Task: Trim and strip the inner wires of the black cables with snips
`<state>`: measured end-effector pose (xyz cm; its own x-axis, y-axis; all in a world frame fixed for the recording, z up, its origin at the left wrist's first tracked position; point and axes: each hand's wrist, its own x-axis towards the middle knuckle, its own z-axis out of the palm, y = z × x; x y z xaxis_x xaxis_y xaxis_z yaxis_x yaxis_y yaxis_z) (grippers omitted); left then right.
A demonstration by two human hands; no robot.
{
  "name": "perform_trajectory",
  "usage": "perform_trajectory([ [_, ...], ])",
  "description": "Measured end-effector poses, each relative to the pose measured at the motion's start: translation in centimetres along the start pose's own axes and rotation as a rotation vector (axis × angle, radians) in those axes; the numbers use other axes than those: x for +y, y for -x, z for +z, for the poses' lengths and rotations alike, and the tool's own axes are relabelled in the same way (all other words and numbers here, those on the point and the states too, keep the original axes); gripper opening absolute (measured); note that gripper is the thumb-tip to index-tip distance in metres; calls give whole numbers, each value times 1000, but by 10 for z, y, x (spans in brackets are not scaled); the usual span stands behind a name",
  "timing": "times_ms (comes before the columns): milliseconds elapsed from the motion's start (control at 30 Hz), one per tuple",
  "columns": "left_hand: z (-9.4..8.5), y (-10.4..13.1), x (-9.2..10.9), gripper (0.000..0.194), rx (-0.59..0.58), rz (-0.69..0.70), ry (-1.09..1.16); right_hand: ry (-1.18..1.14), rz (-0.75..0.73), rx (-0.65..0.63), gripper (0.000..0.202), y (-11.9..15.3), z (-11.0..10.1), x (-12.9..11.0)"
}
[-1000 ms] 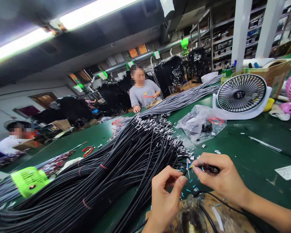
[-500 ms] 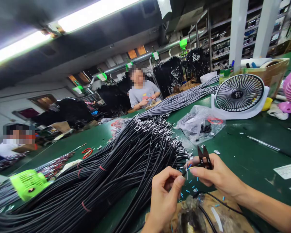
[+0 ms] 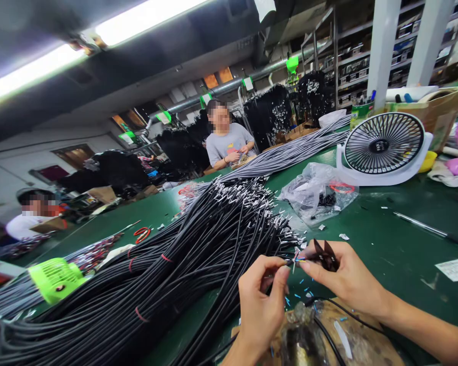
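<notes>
Snips (image 3: 327, 255) in my right hand (image 3: 341, 274) have tipped lower; its finger and thumb pinch coloured wires (image 3: 299, 260), my left hand (image 3: 261, 297) pinches their black cable (image 3: 289, 263) near the cable bundle (image 3: 198, 239), so handling, not cutting, seems underway.

- Left hand (image 3: 262, 295): fingers curled, thumb and forefinger pinching.
- Right hand (image 3: 343, 269): near the left, thumb and forefinger pinching.
- Right forearm (image 3: 416, 321): bare, slanting from lower right.

Sole head view: forward and down across green worktable (image 3: 389, 264), frame tilted; left hand (image 3: 263, 300), right hand (image 3: 343, 274) close, shelving (image 3: 354, 60) far back.
</notes>
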<state>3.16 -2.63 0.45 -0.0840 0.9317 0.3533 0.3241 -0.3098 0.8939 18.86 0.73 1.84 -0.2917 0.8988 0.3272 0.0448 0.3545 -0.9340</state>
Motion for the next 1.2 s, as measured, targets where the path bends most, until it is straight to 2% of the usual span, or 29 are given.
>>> perform_trajectory([
  [100,-1,-2,1,26,-135,-37,167,-168,48,-100,16,-2,1,-2],
  [200,-7,-4,4,25,-232,73,156,-326,135,-240,25,-4,2,0],
  [267,-10,-5,4,23,-305,103,147,-377,192,-286,28,-5,2,2],
  [333,-11,-6,2,21,-378,55,235,-391,216,-307,27,-5,2,3],
  [467,-8,-7,-5,16,-465,-99,577,-372,182,-330,22,-6,0,0],
  [533,-6,-7,-7,17,-476,-137,708,-346,169,-281,19,-7,-3,0],
  [600,-5,-8,-7,18,-462,-149,804,-270,137,-165,17,-7,-7,2],
  [700,-5,-9,-7,18,-460,-154,880,-79,-6,-8,12,-3,-9,2],
  [767,-5,-8,-7,17,-472,-152,878,34,-151,-21,12,1,-7,1],
  [867,-4,-7,-8,19,-453,-146,830,117,-364,-108,23,6,-2,0],
  [933,-3,-6,-10,19,-418,-122,776,172,-449,-115,24,9,1,2],
  [1100,-2,-4,-13,14,-363,-50,658,385,-482,-83,22,10,0,10],
  [1200,-2,-7,-13,13,-363,-54,711,409,-493,34,21,8,-5,10],
])
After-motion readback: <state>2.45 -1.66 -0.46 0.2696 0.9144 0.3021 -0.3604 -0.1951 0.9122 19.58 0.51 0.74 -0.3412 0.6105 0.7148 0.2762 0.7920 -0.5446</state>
